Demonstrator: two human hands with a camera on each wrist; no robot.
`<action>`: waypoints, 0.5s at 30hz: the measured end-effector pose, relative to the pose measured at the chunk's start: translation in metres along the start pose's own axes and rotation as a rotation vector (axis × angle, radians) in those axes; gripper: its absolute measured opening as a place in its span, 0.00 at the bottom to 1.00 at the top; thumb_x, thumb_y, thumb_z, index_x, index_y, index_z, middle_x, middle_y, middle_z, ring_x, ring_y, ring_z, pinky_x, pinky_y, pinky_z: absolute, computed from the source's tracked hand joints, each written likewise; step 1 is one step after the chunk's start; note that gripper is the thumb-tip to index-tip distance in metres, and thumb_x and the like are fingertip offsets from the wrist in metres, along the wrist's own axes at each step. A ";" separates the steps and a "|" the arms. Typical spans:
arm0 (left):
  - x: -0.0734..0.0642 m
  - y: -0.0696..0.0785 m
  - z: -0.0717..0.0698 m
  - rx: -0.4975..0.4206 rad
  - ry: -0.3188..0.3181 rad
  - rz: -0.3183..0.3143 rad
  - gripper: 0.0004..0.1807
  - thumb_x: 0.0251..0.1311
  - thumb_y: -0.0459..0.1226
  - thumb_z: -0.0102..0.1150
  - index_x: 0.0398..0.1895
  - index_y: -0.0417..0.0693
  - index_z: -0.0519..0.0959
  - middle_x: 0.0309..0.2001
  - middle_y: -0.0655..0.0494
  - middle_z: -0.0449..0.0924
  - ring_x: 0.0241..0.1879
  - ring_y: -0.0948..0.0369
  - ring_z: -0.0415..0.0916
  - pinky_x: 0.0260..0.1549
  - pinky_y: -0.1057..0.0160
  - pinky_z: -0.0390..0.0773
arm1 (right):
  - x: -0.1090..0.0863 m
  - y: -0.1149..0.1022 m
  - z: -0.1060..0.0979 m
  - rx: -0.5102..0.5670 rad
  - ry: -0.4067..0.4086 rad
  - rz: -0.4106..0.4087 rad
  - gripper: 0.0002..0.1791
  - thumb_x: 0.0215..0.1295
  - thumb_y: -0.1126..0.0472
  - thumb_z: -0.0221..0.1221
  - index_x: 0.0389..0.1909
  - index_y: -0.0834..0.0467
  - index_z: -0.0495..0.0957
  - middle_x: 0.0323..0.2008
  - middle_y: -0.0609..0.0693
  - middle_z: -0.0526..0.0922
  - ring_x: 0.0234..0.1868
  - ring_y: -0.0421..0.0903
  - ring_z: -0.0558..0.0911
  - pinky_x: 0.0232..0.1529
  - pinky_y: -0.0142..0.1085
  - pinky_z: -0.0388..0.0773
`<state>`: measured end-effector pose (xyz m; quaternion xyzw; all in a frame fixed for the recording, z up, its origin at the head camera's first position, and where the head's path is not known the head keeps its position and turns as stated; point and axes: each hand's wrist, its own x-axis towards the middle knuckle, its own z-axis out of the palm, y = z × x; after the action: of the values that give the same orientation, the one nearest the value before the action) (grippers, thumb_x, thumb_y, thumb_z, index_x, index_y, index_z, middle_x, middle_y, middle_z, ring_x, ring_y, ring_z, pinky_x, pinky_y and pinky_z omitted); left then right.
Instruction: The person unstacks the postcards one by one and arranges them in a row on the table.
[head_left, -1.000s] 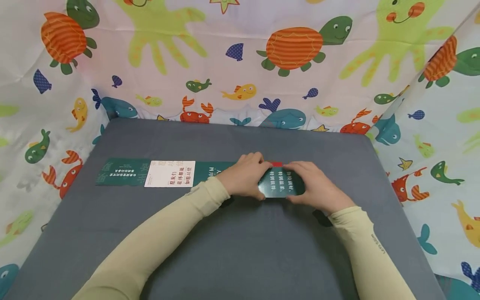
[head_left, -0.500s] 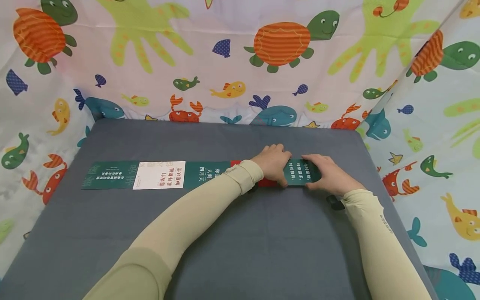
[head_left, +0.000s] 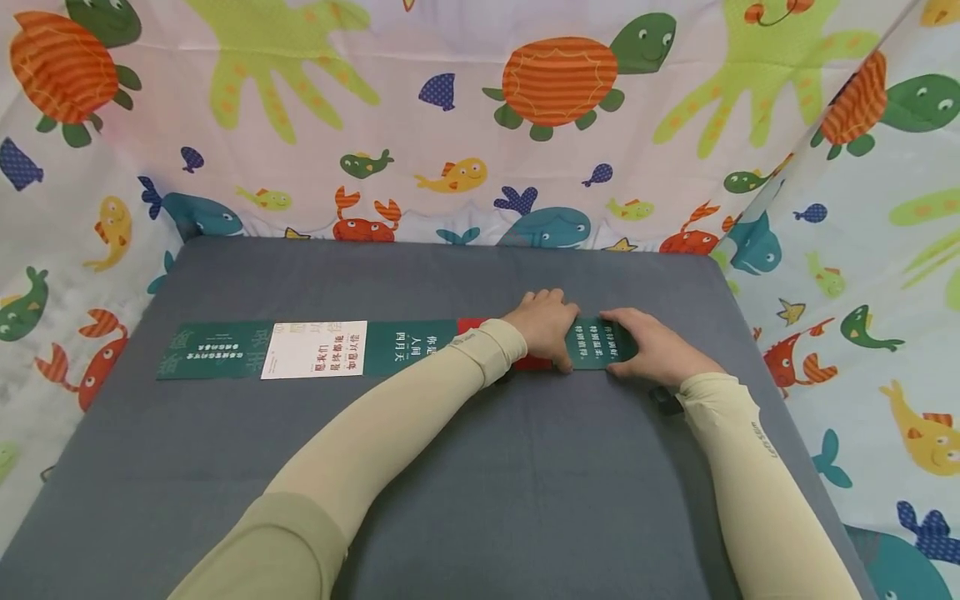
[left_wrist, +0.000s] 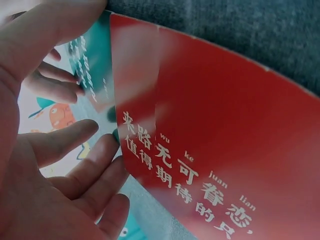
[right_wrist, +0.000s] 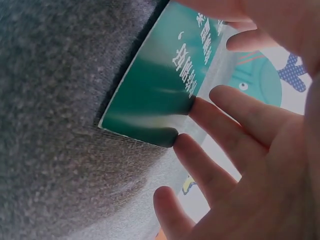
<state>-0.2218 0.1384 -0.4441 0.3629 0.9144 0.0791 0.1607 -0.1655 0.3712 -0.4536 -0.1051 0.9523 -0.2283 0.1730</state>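
Observation:
At the right end of a row of flat cards, a dark green card [head_left: 588,343] with white Chinese characters lies between my hands. My left hand [head_left: 543,327] holds its left end by the near and far edges. A red card [left_wrist: 215,110] adjoins it there, partly covered by that hand and sleeve. Over the green card's right end, my right hand [head_left: 660,346] has its thumb at the near edge. In the right wrist view, fingertips [right_wrist: 182,140] of that hand touch the green card's far edge by the corner.
Leftward the row continues with a second green card [head_left: 397,354], a white card [head_left: 303,362] and another green card [head_left: 210,362]. All rest on a grey cloth-covered table [head_left: 465,483]. A sea-animal curtain [head_left: 420,75] hangs behind and at both sides.
Over the past second both hands moved right with the green card, uncovering more of the red card, and the head view shifted. Since half a second ago hands and card have hardly moved.

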 end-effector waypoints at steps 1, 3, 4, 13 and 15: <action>0.001 0.000 0.001 0.002 -0.001 -0.003 0.51 0.53 0.63 0.80 0.78 0.54 0.73 0.66 0.53 0.72 0.61 0.55 0.68 0.68 0.51 0.68 | 0.000 0.000 -0.001 -0.004 -0.001 -0.001 0.49 0.63 0.58 0.75 0.83 0.54 0.63 0.76 0.60 0.69 0.72 0.60 0.68 0.71 0.64 0.74; 0.004 0.001 0.003 0.005 -0.008 -0.007 0.51 0.53 0.63 0.79 0.78 0.54 0.72 0.66 0.53 0.71 0.61 0.55 0.68 0.68 0.51 0.68 | 0.000 0.002 -0.001 -0.013 -0.003 0.002 0.48 0.64 0.58 0.75 0.83 0.54 0.63 0.77 0.60 0.69 0.72 0.61 0.68 0.71 0.64 0.74; 0.005 0.001 0.003 0.002 -0.010 -0.008 0.51 0.54 0.63 0.79 0.78 0.54 0.72 0.67 0.53 0.71 0.61 0.55 0.68 0.67 0.51 0.68 | -0.001 0.003 -0.001 -0.014 -0.005 0.004 0.49 0.64 0.58 0.75 0.83 0.55 0.63 0.77 0.60 0.69 0.72 0.61 0.68 0.71 0.64 0.74; -0.033 0.004 -0.002 -0.088 0.067 0.057 0.60 0.54 0.68 0.77 0.85 0.52 0.63 0.75 0.50 0.67 0.72 0.53 0.65 0.74 0.50 0.66 | -0.033 -0.001 0.008 -0.029 0.128 0.012 0.50 0.67 0.47 0.72 0.85 0.54 0.60 0.83 0.60 0.62 0.80 0.65 0.61 0.75 0.73 0.65; -0.060 -0.002 -0.003 -0.137 0.125 0.078 0.60 0.54 0.68 0.76 0.85 0.52 0.62 0.76 0.51 0.66 0.73 0.53 0.64 0.76 0.49 0.66 | -0.043 -0.007 0.012 -0.057 0.181 0.007 0.51 0.67 0.44 0.72 0.84 0.56 0.60 0.83 0.61 0.62 0.80 0.66 0.62 0.75 0.74 0.64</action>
<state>-0.1830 0.0957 -0.4272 0.3807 0.9003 0.1702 0.1245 -0.1207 0.3725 -0.4480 -0.0854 0.9705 -0.2093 0.0840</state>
